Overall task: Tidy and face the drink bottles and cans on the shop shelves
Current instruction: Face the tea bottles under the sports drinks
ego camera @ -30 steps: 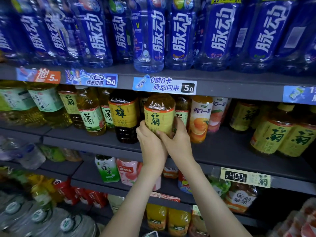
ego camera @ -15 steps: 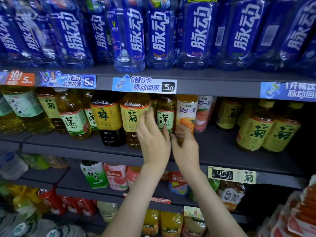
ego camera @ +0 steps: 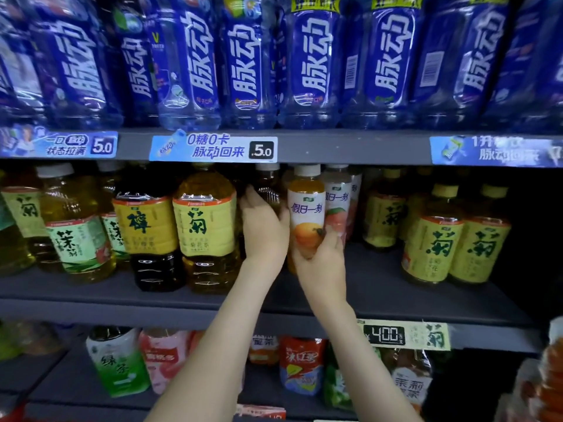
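Note:
On the middle shelf (ego camera: 396, 287) stands an orange juice bottle (ego camera: 306, 208) with a white label and white cap. My right hand (ego camera: 321, 263) grips its lower part from the front. Just left of it, my left hand (ego camera: 263, 229) wraps around a brown tea bottle (ego camera: 268, 185), thumb on the left and fingers on the right; its label is hidden by the hand. A big yellow-labelled chrysanthemum tea bottle (ego camera: 207, 226) stands upright left of my left hand, label forward. A peach drink bottle (ego camera: 338, 202) stands right behind the juice bottle.
Blue-labelled drink bottles (ego camera: 310, 62) fill the top shelf above price tags (ego camera: 213, 149). A dark tea bottle (ego camera: 149, 229) and green-labelled tea (ego camera: 76, 245) stand at left, two yellow-labelled bottles (ego camera: 457, 236) at right. Cartons and bottles (ego camera: 300, 363) line the lower shelf.
Both hands let go of the big yellow-labelled bottle, which now stands on the shelf, and moved right. My right hand took hold of the orange juice bottle, my left the tea bottle beside it.

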Tool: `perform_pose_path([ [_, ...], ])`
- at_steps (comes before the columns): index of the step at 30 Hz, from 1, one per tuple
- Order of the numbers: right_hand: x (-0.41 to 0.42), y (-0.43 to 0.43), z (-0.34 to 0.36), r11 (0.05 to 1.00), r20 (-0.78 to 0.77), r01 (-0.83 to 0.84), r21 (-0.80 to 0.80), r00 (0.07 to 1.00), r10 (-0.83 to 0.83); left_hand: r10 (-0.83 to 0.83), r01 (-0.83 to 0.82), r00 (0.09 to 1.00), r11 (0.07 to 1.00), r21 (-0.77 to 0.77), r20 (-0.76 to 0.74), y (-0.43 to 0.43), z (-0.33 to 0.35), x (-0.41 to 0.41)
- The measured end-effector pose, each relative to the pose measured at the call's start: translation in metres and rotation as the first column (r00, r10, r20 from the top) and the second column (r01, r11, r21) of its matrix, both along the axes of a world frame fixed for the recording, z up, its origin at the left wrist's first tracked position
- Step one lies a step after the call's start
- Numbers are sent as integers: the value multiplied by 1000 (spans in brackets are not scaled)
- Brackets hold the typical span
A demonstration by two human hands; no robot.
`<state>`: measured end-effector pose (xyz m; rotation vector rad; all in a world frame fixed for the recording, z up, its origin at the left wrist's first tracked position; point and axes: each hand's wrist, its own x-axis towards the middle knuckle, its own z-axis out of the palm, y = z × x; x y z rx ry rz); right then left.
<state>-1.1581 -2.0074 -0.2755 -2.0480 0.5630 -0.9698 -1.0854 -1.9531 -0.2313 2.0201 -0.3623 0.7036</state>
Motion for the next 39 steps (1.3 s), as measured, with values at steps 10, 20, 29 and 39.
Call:
perform_pose_path([
  [10,2,-12,3,1000,-54,-8,5,999,8,-15,60,972,981,-184,236,24,-36,-60],
  [20,8,-4,15,997,-160,-66,44,985,73,-48,86,979,979,-183,200,61,-25,-82],
  [29,-81,17,39,759,3,-606,239,782,623,-250,260,962,961,-91,106,64,11,-123],
  [39,-150,0,67,629,10,-373,682,865,502,-704,537,269,676,-504,-658,73,54,-125],
])
